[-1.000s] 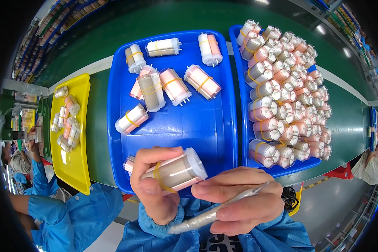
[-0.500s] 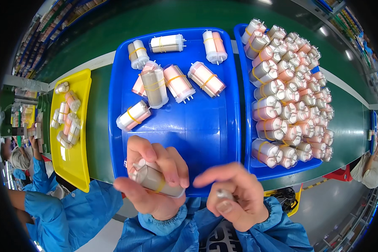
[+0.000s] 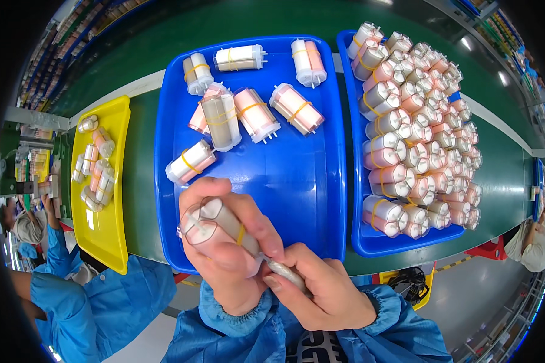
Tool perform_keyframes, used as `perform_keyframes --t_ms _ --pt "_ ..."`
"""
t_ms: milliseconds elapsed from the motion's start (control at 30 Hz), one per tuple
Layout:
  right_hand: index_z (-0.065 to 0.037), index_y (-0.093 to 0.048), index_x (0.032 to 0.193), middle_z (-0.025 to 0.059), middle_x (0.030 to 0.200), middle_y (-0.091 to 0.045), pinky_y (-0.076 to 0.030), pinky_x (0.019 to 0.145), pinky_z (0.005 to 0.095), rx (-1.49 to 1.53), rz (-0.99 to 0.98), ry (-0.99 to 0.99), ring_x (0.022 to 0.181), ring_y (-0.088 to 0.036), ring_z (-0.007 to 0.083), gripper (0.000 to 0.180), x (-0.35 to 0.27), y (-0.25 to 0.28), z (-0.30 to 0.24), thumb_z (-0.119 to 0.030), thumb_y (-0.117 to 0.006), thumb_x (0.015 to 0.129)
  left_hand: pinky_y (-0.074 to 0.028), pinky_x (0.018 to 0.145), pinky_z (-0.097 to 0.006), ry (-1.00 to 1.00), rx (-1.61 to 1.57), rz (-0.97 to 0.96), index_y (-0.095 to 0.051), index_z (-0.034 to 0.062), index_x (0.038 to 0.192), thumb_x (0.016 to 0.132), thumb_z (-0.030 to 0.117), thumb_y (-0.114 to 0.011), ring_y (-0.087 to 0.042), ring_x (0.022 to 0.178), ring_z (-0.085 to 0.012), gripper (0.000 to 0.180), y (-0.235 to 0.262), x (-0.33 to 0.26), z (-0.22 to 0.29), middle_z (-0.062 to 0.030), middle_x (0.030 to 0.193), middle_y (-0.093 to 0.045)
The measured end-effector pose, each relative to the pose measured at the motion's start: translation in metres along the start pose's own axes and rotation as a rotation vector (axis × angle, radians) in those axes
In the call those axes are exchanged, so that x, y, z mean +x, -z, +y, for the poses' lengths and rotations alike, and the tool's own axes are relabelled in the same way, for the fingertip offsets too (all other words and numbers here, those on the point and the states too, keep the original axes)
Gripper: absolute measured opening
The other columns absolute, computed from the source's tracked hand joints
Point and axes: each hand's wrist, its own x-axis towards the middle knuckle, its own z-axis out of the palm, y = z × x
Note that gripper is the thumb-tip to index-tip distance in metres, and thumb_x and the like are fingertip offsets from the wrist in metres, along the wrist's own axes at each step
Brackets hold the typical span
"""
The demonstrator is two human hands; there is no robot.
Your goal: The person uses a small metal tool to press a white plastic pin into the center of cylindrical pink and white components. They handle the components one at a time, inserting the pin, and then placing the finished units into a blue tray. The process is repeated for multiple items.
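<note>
My left hand [image 3: 227,266] is wrapped round a bundle of short, capped tubes [image 3: 209,225] with a yellow rubber band about it. The bundle is tilted, one set of white ends facing up and left. At its lower right end, my right hand [image 3: 330,293] pinches a small, shiny, whitish piece [image 3: 286,273] between thumb and forefinger. That piece touches or nearly touches the bundle; the exact contact is hidden by the fingers. Both hands are above the near edge of a blue tray [image 3: 272,206]. Several similar banded bundles [image 3: 221,123] lie farther back in it.
On the right, a second blue tray [image 3: 369,242] holds a high stack of banded bundles [image 3: 415,136]. A yellow tray [image 3: 118,181] with several loose tubes [image 3: 97,166] stands at the left. A person's blue sleeve [image 3: 103,302] reaches in at lower left.
My right hand has moved left to the bundle with the small piece. My left hand has turned the bundle, so its white ends show more, and its fingers have closed farther round it.
</note>
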Motion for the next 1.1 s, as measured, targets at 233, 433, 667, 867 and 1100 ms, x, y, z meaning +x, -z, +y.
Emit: perform_keyframes --t_ms 233,433,667,867,1100 --pt "0.000 -0.050 0.111 0.0082 0.083 -0.066 -0.048 0.058 0.0249 0.011 -0.057 -0.060 0.066 -0.064 0.0125 0.022 0.000 0.000 -0.003 -0.009 -0.057 0.093 -0.036 0.047 -0.024 0.112 -0.097 0.166 -0.041 0.0053 0.117 0.092 0.061 -0.042 -0.043 0.053 -0.0107 0.060 0.000 0.003 0.005 -0.0032 0.070 -0.047" --pt "-0.003 -0.047 0.110 0.0178 0.068 -0.058 -0.045 0.048 0.0385 0.096 -0.016 0.011 0.060 -0.064 0.0367 0.020 0.001 -0.008 -0.001 -0.012 -0.055 0.094 -0.037 0.046 -0.025 0.084 -0.113 0.196 -0.039 0.0063 0.116 0.093 0.062 -0.037 -0.043 0.053 -0.0113 0.060 -0.002 0.005 0.005 -0.0031 0.069 -0.047" --pt "-0.004 -0.047 0.110 0.0166 0.070 -0.059 -0.047 0.054 0.0357 0.152 -0.044 -0.025 0.065 -0.066 0.0320 0.018 0.003 -0.008 -0.005 -0.014 -0.052 0.097 -0.037 0.046 -0.025 0.051 -0.203 0.179 -0.039 0.0074 0.115 0.091 0.064 -0.041 -0.043 0.052 -0.0115 0.062 -0.004 0.004 0.007 -0.0041 0.068 -0.048" --pt "-0.003 -0.048 0.108 0.0145 0.072 -0.058 -0.045 0.054 0.0328 0.200 -0.057 -0.062 0.060 -0.060 0.0248 0.016 0.001 -0.008 -0.003 -0.015 -0.050 0.098 -0.036 0.046 -0.026 0.043 -0.175 0.202 -0.038 0.0082 0.111 0.093 0.060 -0.042 -0.044 0.052 -0.0123 0.055 -0.004 0.003 0.007 -0.0045 0.067 -0.049" --pt "-0.003 -0.047 0.102 0.0038 0.073 -0.052 -0.039 0.056 0.0247 0.314 -0.116 -0.113 0.061 -0.044 0.0092 0.016 0.004 -0.007 -0.006 -0.019 -0.046 0.100 -0.036 0.046 -0.026 -0.017 -0.010 0.123 -0.038 0.0081 0.110 0.092 0.057 -0.046 -0.044 0.051 -0.0120 0.053 0.002 0.001 0.007 -0.0046 0.067 -0.050"
